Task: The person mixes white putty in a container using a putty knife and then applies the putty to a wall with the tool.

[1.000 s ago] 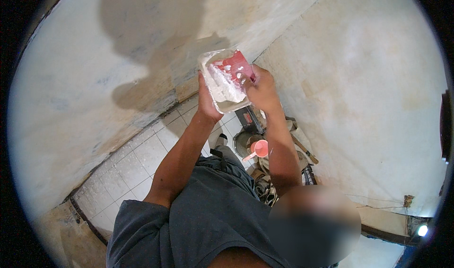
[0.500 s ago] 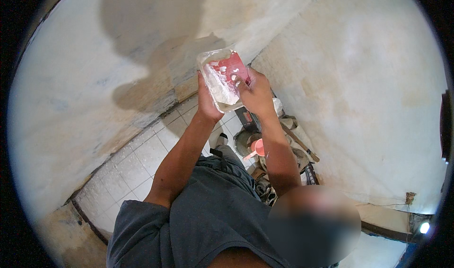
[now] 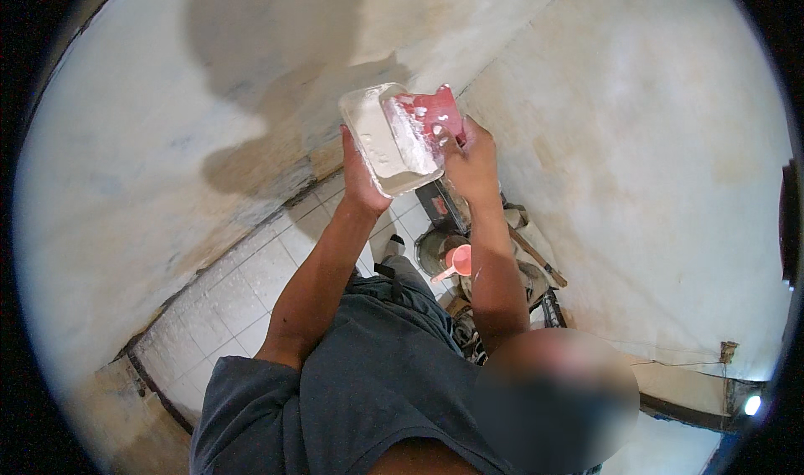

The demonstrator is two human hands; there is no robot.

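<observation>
My left hand grips a shallow plastic tray from its left side and underneath; most of those fingers are hidden. Off-white paste coats the inside of the tray. In my right hand is a red, flat putty spreader, the thumb pressed on its face. White paste is smeared along the spreader's left edge, which lies over the tray's right side. Both hands are held out in front of me, near the corner of two walls.
Below my right forearm stand a dark bucket, a pink dipper and a dark box. Cloth or sacking with a wooden stick lies by the right wall. White tiles cover the floor beside the stained left wall.
The spreader and my right hand have moved to the right across the tray, uncovering more paste at its left. The tray has shifted slightly left.
</observation>
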